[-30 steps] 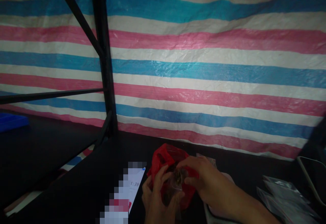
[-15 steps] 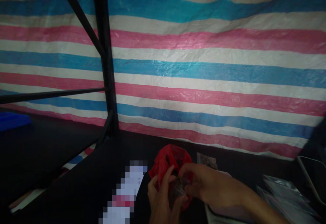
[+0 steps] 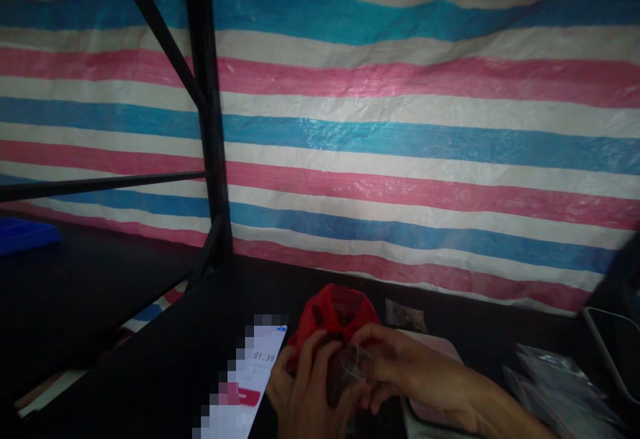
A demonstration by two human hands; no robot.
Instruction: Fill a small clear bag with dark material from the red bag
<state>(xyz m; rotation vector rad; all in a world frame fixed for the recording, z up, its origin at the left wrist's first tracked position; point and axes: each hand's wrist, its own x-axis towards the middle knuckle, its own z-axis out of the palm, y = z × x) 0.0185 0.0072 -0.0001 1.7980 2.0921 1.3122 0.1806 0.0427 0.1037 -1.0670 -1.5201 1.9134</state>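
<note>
Though crinkly, clear plastic pouch (image 3: 351, 362) near red bag (image 3: 331, 309)

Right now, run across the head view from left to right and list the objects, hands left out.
Blue object → lit screen → red plastic bag → small packet → flat clear bags → dark-faced device at the right edge.

clear bag (image 3: 350, 362): glossy plastic | red bag (image 3: 327, 300): plastic | striped sheet (image 3: 400, 146): shiny, creased plastic
</note>
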